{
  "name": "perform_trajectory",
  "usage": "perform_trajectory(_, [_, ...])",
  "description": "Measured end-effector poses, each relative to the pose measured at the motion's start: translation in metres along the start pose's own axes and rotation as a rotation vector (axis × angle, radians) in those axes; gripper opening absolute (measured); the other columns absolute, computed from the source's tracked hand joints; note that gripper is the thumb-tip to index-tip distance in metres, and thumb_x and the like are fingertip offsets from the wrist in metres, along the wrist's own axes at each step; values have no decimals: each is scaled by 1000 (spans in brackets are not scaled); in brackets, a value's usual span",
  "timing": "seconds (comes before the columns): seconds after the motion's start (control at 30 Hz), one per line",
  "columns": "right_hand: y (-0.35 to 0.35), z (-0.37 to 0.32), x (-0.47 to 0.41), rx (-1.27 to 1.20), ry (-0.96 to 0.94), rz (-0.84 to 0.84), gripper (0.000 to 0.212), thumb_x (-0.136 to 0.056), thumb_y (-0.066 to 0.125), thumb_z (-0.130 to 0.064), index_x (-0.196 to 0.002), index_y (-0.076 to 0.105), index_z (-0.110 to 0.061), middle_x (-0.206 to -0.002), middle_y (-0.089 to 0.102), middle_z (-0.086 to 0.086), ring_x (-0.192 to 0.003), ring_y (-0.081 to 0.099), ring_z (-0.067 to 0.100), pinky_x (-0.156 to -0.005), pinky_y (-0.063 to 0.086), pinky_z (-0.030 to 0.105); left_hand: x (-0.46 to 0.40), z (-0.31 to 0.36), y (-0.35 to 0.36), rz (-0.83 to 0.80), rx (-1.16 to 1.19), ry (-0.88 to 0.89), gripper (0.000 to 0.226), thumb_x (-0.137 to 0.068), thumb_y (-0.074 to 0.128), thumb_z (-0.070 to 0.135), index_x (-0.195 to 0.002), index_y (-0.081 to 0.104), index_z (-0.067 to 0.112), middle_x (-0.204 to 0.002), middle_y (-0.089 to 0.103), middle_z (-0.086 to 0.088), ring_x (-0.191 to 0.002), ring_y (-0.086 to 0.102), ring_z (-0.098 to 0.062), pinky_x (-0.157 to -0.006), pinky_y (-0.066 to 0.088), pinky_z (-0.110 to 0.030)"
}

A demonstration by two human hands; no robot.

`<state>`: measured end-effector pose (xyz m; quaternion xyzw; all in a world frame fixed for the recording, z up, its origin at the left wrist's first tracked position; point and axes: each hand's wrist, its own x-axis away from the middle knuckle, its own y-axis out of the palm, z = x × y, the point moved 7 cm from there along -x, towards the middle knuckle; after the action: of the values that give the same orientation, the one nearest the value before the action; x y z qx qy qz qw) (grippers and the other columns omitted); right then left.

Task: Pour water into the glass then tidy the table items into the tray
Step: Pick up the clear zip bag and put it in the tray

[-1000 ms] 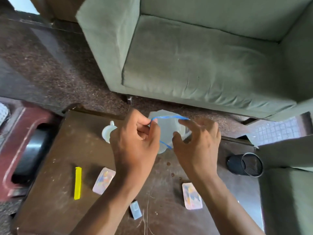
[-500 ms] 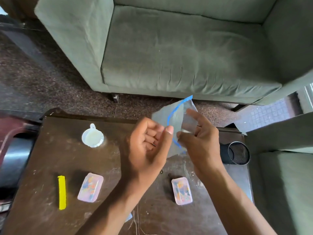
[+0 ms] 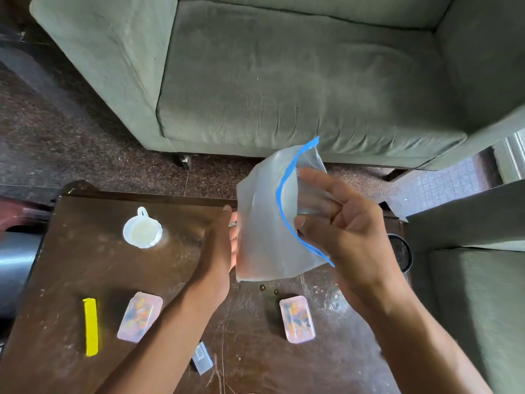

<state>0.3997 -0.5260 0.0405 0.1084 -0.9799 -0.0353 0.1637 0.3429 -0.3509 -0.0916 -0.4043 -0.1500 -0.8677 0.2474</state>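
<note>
A clear zip bag [image 3: 264, 223] with a blue seal strip hangs above the dark wooden table [image 3: 85, 268], its mouth spread wide. My right hand [image 3: 341, 223] grips the bag at the blue rim, fingers partly inside the mouth. My left hand [image 3: 220, 248] lies flat against the bag's left side with the fingers straight. On the table lie two pink cases with coloured contents [image 3: 139, 317] [image 3: 297, 319], a yellow clip [image 3: 91, 327], a small white cup with a handle [image 3: 142, 231] and a small blue-grey piece [image 3: 202, 362].
A black mesh holder [image 3: 402, 253] lies on its side at the table's right edge. A green sofa [image 3: 284, 75] stands beyond the table and a second green seat [image 3: 477, 294] to the right. Two small dark beads [image 3: 268, 290] lie under the bag.
The bag has opened wider and swung upright. My left hand has let go of the rim and flattened against the bag's side. The right hand keeps its hold.
</note>
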Motion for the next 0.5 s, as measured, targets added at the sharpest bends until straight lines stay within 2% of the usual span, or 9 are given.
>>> perform_trajectory(0.07, [-1,0,0,9,14,-16,58,-91,54,26,-136,65,-10,-111,81,17,-99,76,38,-86,63,45,-2,-1,3,-45,101,-40,47,-116,43,41,-98,84,25,-91,82,8,-80,76,-4,-68,54,-26])
perform_trajectory(0.13, [-3,1,0,25,30,-32,51,-95,51,22,-132,68,-8,-115,80,19,-110,74,45,-97,60,59,0,3,4,-64,142,-23,55,-112,50,33,-65,79,25,-67,74,11,-55,70,-3,-51,51,-17])
perform_trajectory(0.17, [-3,1,1,33,39,-46,47,-97,49,18,-129,71,-9,-114,80,19,-109,74,45,-97,59,62,0,4,4,-51,138,-13,56,-110,53,30,-58,74,25,-60,69,12,-47,65,-2,-45,48,-14])
perform_trajectory(0.2, [-3,1,2,46,48,-61,43,-99,49,13,-124,75,-11,-111,81,17,-105,77,43,-95,60,60,1,7,4,-34,126,-5,58,-110,54,28,-54,69,26,-55,64,13,-42,61,-2,-41,45,-13])
perform_trajectory(0.27, [-4,-1,3,84,57,-80,28,-102,55,-4,-112,80,-12,-100,83,13,-93,80,31,-81,65,46,2,11,4,-12,102,27,67,-110,53,24,-44,62,27,-49,56,16,-37,53,0,-39,41,-11])
perform_trajectory(0.33, [-8,-2,3,141,67,-57,21,-97,65,-24,-104,82,-13,-95,83,10,-85,79,23,-72,62,34,1,14,6,-16,85,74,69,-111,50,21,-43,60,27,-48,53,16,-39,52,-1,-42,42,-13])
perform_trajectory(0.37, [-11,-1,3,183,70,-49,22,-93,70,-29,-102,83,-14,-95,83,9,-86,80,24,-72,62,35,1,15,7,-19,96,98,66,-111,49,19,-47,62,26,-49,54,15,-41,53,-1,-44,43,-15])
perform_trajectory(0.43, [-13,1,1,289,75,-50,13,-88,80,-30,-97,84,-21,-93,84,3,-89,81,25,-76,63,37,1,17,9,-13,137,142,50,-112,48,16,-66,67,23,-52,61,14,-47,59,-1,-55,47,-22])
perform_trajectory(0.5, [-15,6,-2,395,99,-50,9,-83,89,-31,-85,82,-35,-81,81,-10,-76,77,7,-72,60,24,0,18,11,-3,165,162,32,-111,48,15,-86,67,17,-60,67,12,-54,64,-3,-65,49,-28])
